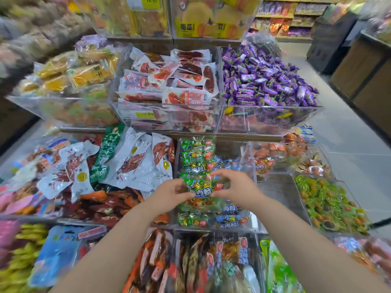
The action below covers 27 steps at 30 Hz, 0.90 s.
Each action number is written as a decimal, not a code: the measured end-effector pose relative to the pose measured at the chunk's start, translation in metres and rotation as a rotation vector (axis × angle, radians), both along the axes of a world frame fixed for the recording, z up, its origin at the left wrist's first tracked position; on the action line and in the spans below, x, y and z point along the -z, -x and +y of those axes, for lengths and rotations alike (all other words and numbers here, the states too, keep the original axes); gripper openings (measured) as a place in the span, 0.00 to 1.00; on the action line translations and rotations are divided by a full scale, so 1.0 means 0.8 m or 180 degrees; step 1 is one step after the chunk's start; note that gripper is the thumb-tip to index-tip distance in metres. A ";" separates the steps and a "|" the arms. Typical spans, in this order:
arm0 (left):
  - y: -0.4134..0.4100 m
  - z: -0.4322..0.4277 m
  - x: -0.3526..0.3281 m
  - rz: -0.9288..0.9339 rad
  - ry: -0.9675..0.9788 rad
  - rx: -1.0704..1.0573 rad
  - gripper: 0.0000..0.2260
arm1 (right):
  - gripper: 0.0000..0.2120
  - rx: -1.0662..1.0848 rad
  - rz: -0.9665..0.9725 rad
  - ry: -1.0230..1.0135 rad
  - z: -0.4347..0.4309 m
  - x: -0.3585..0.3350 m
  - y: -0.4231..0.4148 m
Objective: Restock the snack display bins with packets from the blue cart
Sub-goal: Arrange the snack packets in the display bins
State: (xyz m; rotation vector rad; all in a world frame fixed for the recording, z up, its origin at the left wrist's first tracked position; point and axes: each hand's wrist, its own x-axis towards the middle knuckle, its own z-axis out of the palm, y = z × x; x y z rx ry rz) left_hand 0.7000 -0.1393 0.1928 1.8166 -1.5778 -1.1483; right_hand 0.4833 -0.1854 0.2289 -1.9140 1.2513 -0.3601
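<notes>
Both forearms reach in from the near edge, and the left hand (171, 194) and right hand (234, 187) each pinch one end of a green beef-cube packet (201, 190). Their fingers curl over its edges and hold it label-up just above the clear bin (252, 157) in the middle tier. To do this well, I judge the packet should go down flat and face-up at the near end of the green row (196, 154) running back along the bin's left side, kept off the blue packets (229, 222) beside it; the blue cart is out of view.
</notes>
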 end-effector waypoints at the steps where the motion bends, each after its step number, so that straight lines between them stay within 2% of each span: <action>1: -0.003 0.000 -0.001 -0.0102 -0.0012 -0.0079 0.14 | 0.21 -0.0067 0.0251 0.0137 -0.007 0.000 -0.004; 2: -0.007 0.000 -0.003 -0.0322 0.0009 -0.0155 0.14 | 0.19 -0.0081 0.0447 0.0220 -0.014 0.001 -0.006; 5: -0.012 0.005 -0.006 -0.1954 0.0117 -0.0096 0.17 | 0.15 0.0115 0.0579 0.0243 -0.033 0.004 -0.006; 7: -0.004 0.007 -0.003 -0.2650 0.0069 0.0047 0.19 | 0.14 0.0239 0.0534 0.0216 -0.041 0.010 -0.009; 14: 0.002 0.003 0.002 -0.2887 -0.0056 0.0070 0.21 | 0.15 -0.0090 0.0402 0.0230 -0.052 0.047 -0.039; 18: 0.007 0.016 0.021 -0.3361 0.0094 0.0188 0.19 | 0.21 -0.0631 0.1234 0.0728 -0.053 0.061 -0.048; 22: 0.004 0.014 0.026 -0.3417 0.0176 0.0168 0.18 | 0.37 -0.1073 0.1826 0.1545 -0.044 0.068 -0.059; 25: 0.004 0.013 0.029 -0.3389 0.0170 0.0159 0.18 | 0.47 -0.1159 0.2225 0.1748 -0.022 0.088 -0.069; 27: 0.004 0.013 0.029 -0.3393 0.0197 0.0175 0.18 | 0.48 -0.1144 0.2476 0.1800 -0.020 0.097 -0.072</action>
